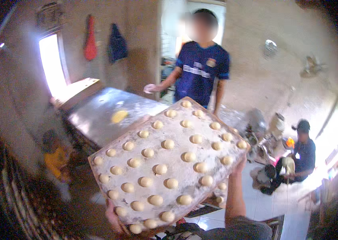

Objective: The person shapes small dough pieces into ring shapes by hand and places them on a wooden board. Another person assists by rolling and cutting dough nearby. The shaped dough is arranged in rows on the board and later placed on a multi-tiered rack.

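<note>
A floury board carries several rows of round, pale dough balls. It is held at a slant, its far corner raised in the picture. My left hand grips its lower left edge, fingers partly hidden. On the right side, my right hand is closed on the edge near the corner, with my forearm below it. More dough balls show beneath the right edge, on a surface mostly hidden by the board.
Beyond the board are a metal-topped table with yellow dough and a standing person in blue. One person in yellow is low at left; another sits at right near bags. A doorway stands behind.
</note>
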### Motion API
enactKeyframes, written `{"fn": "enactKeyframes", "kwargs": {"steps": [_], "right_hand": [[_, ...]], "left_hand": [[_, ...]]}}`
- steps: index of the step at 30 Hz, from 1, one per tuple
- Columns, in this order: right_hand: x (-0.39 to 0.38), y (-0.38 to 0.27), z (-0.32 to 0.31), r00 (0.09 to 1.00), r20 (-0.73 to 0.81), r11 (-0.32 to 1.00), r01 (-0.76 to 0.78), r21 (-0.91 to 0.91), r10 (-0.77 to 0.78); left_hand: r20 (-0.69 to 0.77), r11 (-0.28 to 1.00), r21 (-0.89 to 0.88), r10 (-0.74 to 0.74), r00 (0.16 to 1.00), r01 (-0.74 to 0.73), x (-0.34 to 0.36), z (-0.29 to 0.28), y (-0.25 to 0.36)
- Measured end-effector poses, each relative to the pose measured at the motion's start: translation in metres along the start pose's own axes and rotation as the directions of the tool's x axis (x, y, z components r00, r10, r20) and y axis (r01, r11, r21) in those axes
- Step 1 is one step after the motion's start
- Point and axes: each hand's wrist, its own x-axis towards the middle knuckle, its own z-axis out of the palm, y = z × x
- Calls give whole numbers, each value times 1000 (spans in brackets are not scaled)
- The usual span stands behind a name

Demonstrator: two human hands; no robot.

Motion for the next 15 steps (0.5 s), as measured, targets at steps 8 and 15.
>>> {"fn": "enactKeyframes", "kwargs": {"steps": [8, 15], "right_hand": [[-6, 85, -45, 516, -723, 775, -166, -610, -459], [6, 131, -273, 476, -625, 336, -559, -758, -618]], "left_hand": [[116, 982, 86, -178, 977, 168, 29, -96, 18], [55, 634, 738, -397, 916, 231, 40, -209, -48]]}}
